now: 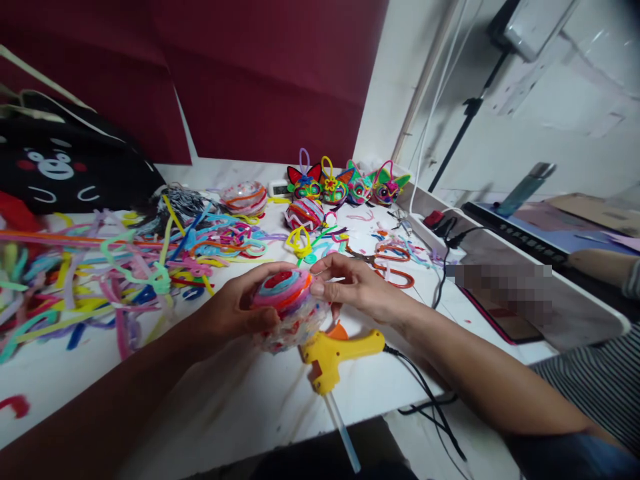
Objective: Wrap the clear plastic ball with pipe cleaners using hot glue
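A round ball (pixel 287 310), its upper part wrapped in pink, orange, blue and red fuzzy strips and its lower part clear and lumpy, is held above the white table. My left hand (pixel 235 310) wraps round its left side, thumb across the front. At the upper right of the ball, my right hand (pixel 350 287) has its thumb and index finger pinched on the strip at the ball's edge. Just below my right hand lies a yellow glue gun (pixel 340 353) with a clear glue stick in its rear end.
Loose coloured strips (pixel 125 287) heap on the left. Orange-handled scissors (pixel 395 263) lie right of centre. Decorated balls with ears (pixel 333 190) line the back. A phone (pixel 505 313), cables and a person's arm (pixel 600 263) are at the right.
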Available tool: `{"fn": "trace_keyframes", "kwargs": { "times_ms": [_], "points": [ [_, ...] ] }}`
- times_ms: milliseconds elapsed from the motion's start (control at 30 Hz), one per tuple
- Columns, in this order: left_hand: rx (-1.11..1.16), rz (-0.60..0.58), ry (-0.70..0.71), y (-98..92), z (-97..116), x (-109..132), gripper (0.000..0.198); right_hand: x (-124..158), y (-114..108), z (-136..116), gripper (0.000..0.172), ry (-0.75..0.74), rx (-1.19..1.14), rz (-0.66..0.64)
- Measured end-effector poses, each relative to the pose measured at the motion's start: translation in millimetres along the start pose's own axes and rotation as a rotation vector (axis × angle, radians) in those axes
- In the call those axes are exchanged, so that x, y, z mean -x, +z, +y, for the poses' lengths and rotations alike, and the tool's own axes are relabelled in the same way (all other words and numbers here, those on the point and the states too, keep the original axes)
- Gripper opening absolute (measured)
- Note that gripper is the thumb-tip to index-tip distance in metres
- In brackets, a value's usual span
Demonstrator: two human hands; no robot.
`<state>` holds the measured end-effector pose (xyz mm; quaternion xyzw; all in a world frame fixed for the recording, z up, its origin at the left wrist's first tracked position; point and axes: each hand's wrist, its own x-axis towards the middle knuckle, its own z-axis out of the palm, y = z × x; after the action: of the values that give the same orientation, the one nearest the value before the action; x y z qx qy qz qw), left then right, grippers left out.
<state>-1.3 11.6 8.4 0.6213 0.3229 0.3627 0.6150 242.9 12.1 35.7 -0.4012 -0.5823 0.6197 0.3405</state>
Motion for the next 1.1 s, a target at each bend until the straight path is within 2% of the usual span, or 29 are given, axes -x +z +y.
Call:
{"fn": "trace_keyframes", "kwargs": {
  "times_ms": [233,467,733,867,933,1100],
  "points": [
    [-0.072,-0.036,0.083,-2.6,-4.9,-2.2,0.080,2.7,-1.4,-0.8,0.068,0.012,0.033,-0.026],
    [-0.028,-0.012,0.150,-2.5,-5.4,-0.8,0.083,4.7,0.4,-3.0,0.076,0.057,-0.013,-0.047],
    [0.070,-0.024,0.058,-1.0,-6.2,-4.5,0.085,5.6,3.8,-5.3,0.077,0.029,-0.004,0.077],
    [0.001,-0.017,-0.005,2.7,0.1,-0.8,0.079,6.1,5.6,-0.7,0.077,0.001,0.005,0.122],
    [-0.057,0.008,-0.031,8.0,5.6,2.3,0.077,6.3,6.8,3.9,0.076,-0.010,0.020,0.120],
    [-0.239,0.175,0.000,20.8,11.3,4.2,0.079,6.9,10.2,15.1,0.068,-0.066,0.157,0.135]
  ]
}}
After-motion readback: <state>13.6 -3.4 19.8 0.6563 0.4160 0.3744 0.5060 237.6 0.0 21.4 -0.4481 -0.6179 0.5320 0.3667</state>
